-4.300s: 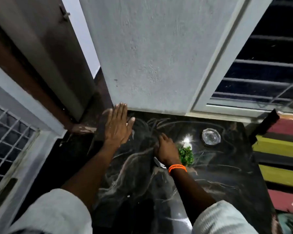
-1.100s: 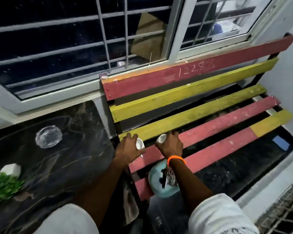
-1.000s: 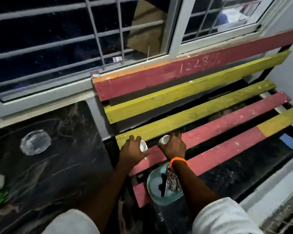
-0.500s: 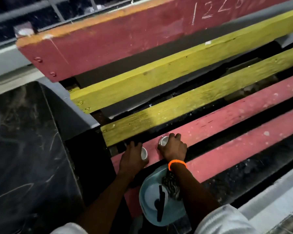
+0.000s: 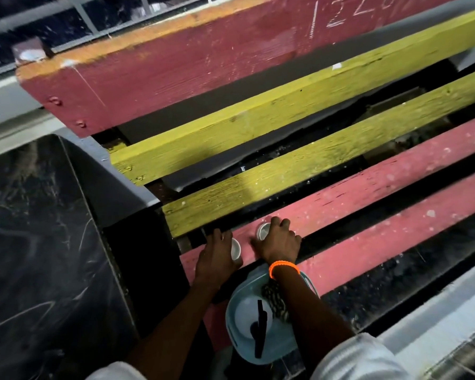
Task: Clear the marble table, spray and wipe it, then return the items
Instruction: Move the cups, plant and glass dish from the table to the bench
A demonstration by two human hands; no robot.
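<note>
**A:** What have you got hold of there?

**Me:** From the head camera, my left hand (image 5: 217, 260) is curled around a small white cup (image 5: 235, 249), and my right hand (image 5: 279, 242), the one with the orange wristband (image 5: 283, 267), is closed over a second small white cup (image 5: 263, 231). Both cups sit on, or just above, the pink wooden slat (image 5: 368, 193) of the painted bench; I can't tell whether they touch it.

**A:** And the table?

**Me:** The dark veined marble table (image 5: 39, 229) lies at nine o'clock from my hands, with a dark gap between it and the bench. At six o'clock from my right wrist, a pale blue lidded plastic tub (image 5: 239, 338) rests with a black utensil (image 5: 259, 330) on it.

**A:** How do the cups handle?

**Me:** I'd guess very light and stiff, smooth enough to slip, and easy to knock through the gaps between slats. I'd hold each by its side wall, thumb opposite fingers, and set it in the middle of the slat.
</note>
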